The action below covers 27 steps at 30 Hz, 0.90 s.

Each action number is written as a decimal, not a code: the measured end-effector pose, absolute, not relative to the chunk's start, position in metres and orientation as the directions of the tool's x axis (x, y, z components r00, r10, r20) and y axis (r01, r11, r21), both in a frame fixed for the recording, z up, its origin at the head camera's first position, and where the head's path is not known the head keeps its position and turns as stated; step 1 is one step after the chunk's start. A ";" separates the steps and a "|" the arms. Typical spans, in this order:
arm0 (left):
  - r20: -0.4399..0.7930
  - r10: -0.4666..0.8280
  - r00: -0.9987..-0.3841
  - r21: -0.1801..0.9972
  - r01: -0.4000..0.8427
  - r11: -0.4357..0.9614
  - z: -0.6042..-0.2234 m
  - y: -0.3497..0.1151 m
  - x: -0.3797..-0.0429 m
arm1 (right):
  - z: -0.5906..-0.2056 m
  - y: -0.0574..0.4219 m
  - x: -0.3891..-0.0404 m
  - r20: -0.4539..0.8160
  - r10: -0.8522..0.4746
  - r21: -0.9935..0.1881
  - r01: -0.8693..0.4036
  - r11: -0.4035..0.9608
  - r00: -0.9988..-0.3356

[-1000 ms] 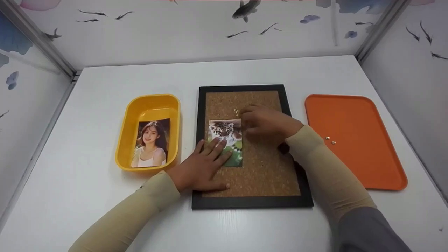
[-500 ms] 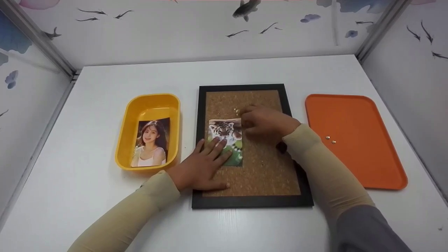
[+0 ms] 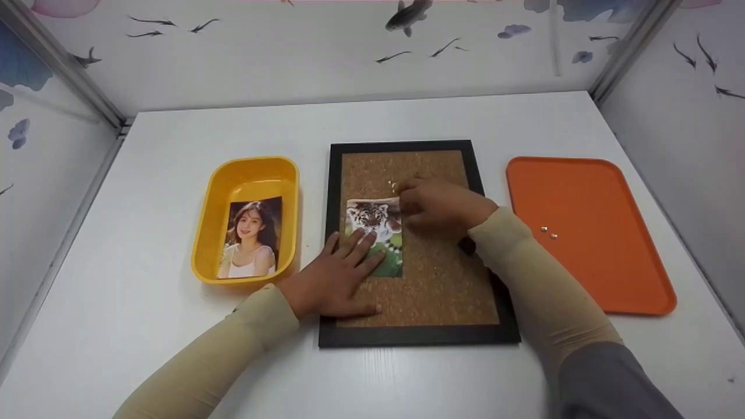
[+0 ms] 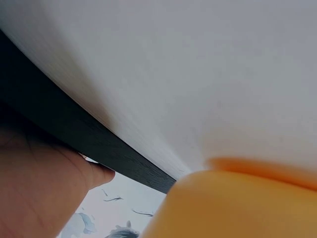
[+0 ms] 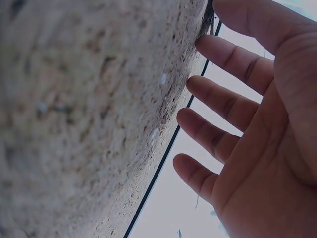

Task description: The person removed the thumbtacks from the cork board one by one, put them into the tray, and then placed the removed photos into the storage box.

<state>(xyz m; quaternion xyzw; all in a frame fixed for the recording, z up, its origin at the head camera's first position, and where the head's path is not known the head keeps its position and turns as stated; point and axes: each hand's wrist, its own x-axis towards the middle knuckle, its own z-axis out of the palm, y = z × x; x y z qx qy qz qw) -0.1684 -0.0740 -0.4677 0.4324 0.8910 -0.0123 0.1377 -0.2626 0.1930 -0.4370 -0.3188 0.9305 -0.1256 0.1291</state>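
A tiger photo (image 3: 372, 215) lies on a cork board (image 3: 436, 297) with a black frame. My left hand (image 3: 337, 279) is spread flat, fingers across the photo's lower half and thumb on the cork. At the photo's upper right corner is my right hand (image 3: 439, 203), its fingertips hidden in the head view. The right wrist view has that hand's fingers (image 5: 225, 99) apart and loosely extended, thumb tip right at the cork. Small shiny tacks (image 3: 391, 186) show just above the photo, beside the right fingers.
To the left, a yellow bin (image 3: 201, 244) holds a portrait photo (image 3: 250, 238) of a person. An orange tray (image 3: 605, 262) stands to the right, with two small shiny tacks (image 3: 549, 233) on it. Printed white panels (image 3: 279, 64) wall the white table (image 3: 169, 337) in.
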 end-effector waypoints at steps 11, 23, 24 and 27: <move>-0.254 0.769 -0.587 0.114 0.771 0.626 -0.466 -0.075 -0.168 | -0.438 0.192 -0.261 -0.172 -0.612 -0.337 -0.537 0.773 -0.772; -0.238 0.773 -0.588 0.123 0.771 0.625 -0.467 -0.075 -0.167 | -0.434 0.191 -0.260 -0.199 -0.620 -0.398 -0.515 0.759 -0.759; -0.239 0.772 -0.588 0.123 0.771 0.625 -0.467 -0.075 -0.167 | -0.434 0.191 -0.260 -0.202 -0.615 -0.405 -0.506 0.761 -0.763; -0.242 0.773 -0.587 0.121 0.772 0.624 -0.467 -0.076 -0.167 | -0.432 0.189 -0.259 -0.214 -0.597 -0.432 -0.473 0.768 -0.773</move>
